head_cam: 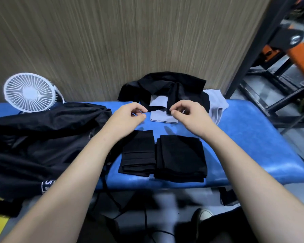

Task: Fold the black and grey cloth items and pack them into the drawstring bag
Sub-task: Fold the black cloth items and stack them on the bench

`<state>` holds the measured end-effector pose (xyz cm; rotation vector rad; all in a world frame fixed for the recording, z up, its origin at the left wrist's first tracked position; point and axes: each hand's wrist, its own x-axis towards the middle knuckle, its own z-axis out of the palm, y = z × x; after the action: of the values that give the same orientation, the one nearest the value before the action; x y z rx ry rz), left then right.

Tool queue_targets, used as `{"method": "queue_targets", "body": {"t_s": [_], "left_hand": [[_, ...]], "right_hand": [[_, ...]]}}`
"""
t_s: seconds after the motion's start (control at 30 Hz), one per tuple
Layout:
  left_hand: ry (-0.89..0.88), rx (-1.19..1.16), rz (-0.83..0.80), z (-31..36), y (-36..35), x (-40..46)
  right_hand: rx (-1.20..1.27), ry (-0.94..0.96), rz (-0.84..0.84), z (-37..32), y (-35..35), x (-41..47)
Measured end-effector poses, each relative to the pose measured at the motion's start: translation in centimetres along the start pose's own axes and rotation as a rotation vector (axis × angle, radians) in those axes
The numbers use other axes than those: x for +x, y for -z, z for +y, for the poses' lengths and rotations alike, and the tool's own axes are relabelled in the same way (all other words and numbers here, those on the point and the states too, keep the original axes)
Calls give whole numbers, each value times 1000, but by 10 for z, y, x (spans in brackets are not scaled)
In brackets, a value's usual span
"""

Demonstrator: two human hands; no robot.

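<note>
At the left edge of the blue tabletop (253,130) lies the black drawstring bag (42,142), slumped and not yet packed, with a white fan (29,92) behind it. My left hand (128,116) pinches one black strip of the unfolded black cloth (167,86) heaped at the far edge; my right hand (188,114) pinches the other strip. The hands are near each other, not touching. A grey cloth (162,116) lies flat beneath the strips. Near the front edge sit two folded black stacks (139,155), side by side. To fold this well, I judge I should lift the black cloth clear of the grey one, keep both corners level, and smooth it flat first.
</note>
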<state>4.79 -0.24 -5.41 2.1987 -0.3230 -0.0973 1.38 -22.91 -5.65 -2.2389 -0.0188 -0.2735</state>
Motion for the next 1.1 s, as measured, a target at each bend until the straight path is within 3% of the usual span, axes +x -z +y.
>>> {"method": "queue_targets", "body": {"t_s": [0.17,0.37,0.63,0.77,0.9,1.1], "left_hand": [[34,-154,90,18,-13,16],[125,-332,87,28,-29,41],[138,-417,71,32,-48,64],[115,-393,141,32,-51,67],[73,-222,308,30,-46,65],[10,-162,441,31,-34,54]], "right_hand": [[-11,-29,201,25,20,11],[-306,-51,330,45,39,32],[-310,-86,196,58,46,53],[-274,-34,219,61,46,55],[-195,93,342,51,54,50],[-81,249,499,25,71,30]]}}
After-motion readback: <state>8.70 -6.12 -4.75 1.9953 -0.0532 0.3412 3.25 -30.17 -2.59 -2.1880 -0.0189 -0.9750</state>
